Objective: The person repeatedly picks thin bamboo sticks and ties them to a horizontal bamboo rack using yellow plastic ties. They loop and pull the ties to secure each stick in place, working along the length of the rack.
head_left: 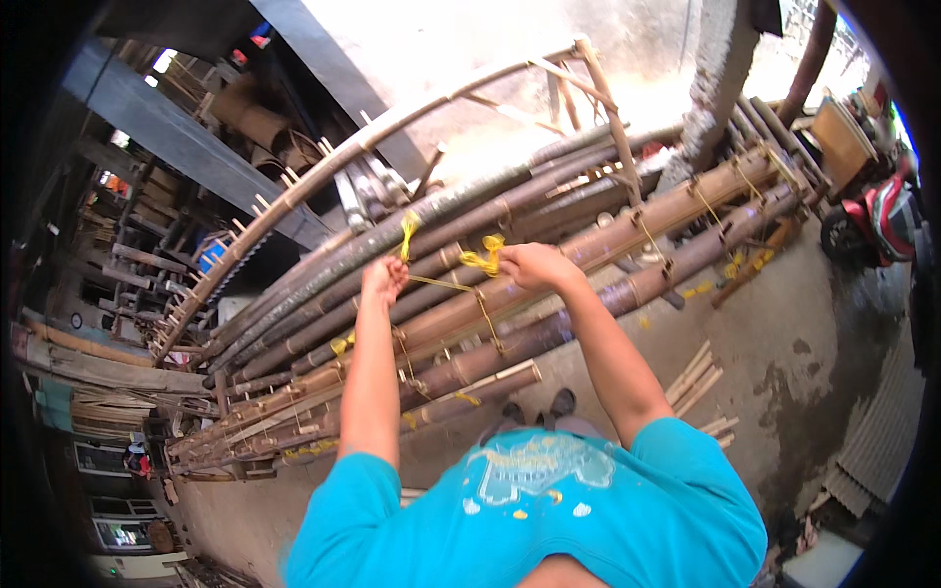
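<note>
My left hand [385, 280] is closed on yellow cord [439, 283], which runs taut from it toward the lashing on a long brown bamboo pole [549, 269]. A loose yellow tail [408, 233] sticks up above that hand. To the right, my right hand [535, 266] is closed on a looped bundle of the same yellow cord [482, 257]. Both hands are over the bamboo, apart from each other. Nearer me, a darker bamboo pole [461, 368] lies parallel, joined to the brown one by thin cord ties [487, 318]. The fingertips of my right hand are partly hidden.
Beyond lie several grey bamboo poles [470, 213] and a curved bamboo rail with pegs [392, 125]. A rough concrete post [714, 88] stands at the far right, with a red motorbike [882, 225] beyond. Split bamboo sticks [694, 377] lie on the floor beside me.
</note>
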A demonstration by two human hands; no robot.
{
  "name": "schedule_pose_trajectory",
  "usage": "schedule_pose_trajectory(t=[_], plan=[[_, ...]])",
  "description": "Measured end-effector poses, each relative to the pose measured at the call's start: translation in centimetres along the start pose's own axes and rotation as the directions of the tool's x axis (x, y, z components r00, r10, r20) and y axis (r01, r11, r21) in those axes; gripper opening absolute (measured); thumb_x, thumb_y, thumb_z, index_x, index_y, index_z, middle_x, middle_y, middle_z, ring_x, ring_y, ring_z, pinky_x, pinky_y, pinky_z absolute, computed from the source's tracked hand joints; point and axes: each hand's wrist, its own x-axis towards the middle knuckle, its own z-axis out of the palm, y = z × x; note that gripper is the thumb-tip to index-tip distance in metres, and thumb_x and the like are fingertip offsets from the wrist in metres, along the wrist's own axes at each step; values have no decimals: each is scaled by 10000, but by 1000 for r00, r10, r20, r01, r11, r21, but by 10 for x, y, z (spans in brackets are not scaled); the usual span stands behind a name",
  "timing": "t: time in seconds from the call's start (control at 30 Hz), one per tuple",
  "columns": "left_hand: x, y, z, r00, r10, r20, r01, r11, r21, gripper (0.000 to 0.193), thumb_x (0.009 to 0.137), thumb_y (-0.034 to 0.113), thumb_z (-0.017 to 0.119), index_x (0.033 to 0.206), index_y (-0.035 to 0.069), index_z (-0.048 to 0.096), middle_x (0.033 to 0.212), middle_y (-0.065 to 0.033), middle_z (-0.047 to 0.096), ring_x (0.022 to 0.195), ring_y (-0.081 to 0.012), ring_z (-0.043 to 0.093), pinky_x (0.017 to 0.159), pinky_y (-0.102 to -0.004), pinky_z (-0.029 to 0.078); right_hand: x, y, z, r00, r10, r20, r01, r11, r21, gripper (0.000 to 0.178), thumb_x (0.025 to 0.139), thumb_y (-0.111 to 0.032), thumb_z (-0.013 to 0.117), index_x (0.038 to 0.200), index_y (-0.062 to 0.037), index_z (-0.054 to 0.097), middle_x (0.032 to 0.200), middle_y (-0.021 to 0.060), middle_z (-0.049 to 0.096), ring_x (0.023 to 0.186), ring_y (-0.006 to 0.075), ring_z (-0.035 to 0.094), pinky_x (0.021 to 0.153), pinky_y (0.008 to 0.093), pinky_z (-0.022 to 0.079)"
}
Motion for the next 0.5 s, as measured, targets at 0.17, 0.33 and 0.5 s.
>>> schedule_pose_trajectory(t=[0.17,0.33,0.5], plan=[[-40,2,-35,987,5,-158,-1,1000,23,170,931,214,550,873,79,635,800,-31,678,719,-159,647,667,-340,508,45,-13,-6,924,378,54,-281,768,-575,231,1021,-277,460,1063,-83,579,1113,67,671,1069,209,616,906,362,458],[-67,1,-50,996,21,-86,-6,985,174,163,959,227,519,1003,97,607,855,-42,688,743,-160,648,694,-331,517,45,28,-5,928,35,372,-249,800,547,295,1020,-299,461,1071,-44,601,1176,39,626,1121,173,539,954,341,427],[-76,-5,-84,993,59,-107,-18,938,345,204,966,268,537,1025,99,636,870,-23,693,737,-116,642,660,-267,498,33,15,12,941,209,266,-316,820,477,198,1020,-291,475,1083,-130,573,1294,45,606,1191,192,551,961,356,433]])
